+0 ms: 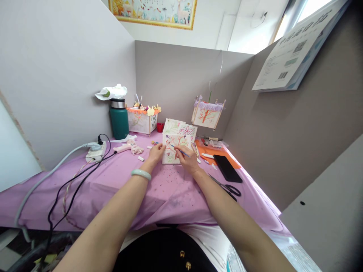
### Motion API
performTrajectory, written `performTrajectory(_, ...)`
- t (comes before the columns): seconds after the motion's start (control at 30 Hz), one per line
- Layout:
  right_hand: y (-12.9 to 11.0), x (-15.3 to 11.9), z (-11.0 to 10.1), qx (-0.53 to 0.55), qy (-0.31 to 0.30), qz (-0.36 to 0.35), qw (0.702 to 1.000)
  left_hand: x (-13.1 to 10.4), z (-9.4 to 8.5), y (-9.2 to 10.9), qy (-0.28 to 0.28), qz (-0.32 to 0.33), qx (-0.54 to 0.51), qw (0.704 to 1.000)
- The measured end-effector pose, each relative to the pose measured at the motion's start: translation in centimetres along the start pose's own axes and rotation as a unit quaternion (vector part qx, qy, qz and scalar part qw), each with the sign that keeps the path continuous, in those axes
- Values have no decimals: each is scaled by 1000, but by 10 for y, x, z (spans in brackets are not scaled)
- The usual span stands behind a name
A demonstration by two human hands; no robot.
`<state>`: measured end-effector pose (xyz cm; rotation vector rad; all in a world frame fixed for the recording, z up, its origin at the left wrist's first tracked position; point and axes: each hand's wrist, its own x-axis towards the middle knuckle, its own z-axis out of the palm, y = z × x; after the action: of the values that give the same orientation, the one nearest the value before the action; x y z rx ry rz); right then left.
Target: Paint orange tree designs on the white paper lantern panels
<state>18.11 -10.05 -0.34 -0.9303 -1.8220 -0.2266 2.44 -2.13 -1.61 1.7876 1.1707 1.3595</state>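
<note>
A white panel with a coloured drawing of a red tree stands tilted up at the middle of the desk, with more drawn panels behind it. My left hand holds the panel's left edge, thumb on the border. In my right hand is a thin blue pen or brush, its tip against the drawing. The fingers of my right hand are closed round its shaft and cover part of the panel's right side.
Black scissors, a black phone and an orange sheet lie right. A green bottle, decorated box, pink glue gun and power strip with cables are left. A decorated box hangs at the back right.
</note>
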Motion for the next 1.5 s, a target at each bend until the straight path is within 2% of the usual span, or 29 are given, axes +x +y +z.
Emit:
performTrajectory(0.4, -3, -1, -1, 5, -18, 5, 1000, 0, -1, 1, -1, 3, 9, 1000)
performTrajectory(0.9, 0, -1, 0, -13, -3, 3, 1000, 0, -1, 0, -9, 15, 43, 999)
performTrajectory(1.5, 0, -2, 0, -13, 0, 12, 1000, -3, -2, 5, -7, 12, 34, 999)
